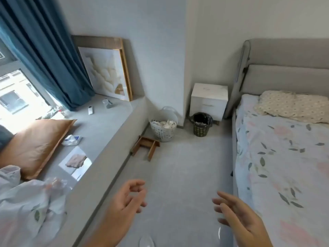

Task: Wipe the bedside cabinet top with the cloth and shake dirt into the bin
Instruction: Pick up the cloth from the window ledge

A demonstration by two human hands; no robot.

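Both the left hand (124, 202) and right hand (238, 214) are bare, forearms unsleeved.

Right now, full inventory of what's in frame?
cabinet: 1, white, far corner beside bed
bin: 1, dark with black liner, floor in front of cabinet
basket: 1, white, floor left of bin, holds pale items
stool: 1, wood, tipped on floor by sill
cloth: 1, beige, on sill in sun patch
cushion: 1, orange, on sill
remote: 1, white, on sill
picture: 1, gold frame, leaning on wall
curtain: 1, teal, at window
bed: 1, floral sheet, right
pillow: 1, cream patterned, head of bed
left hand: empty, open
right hand: empty, open
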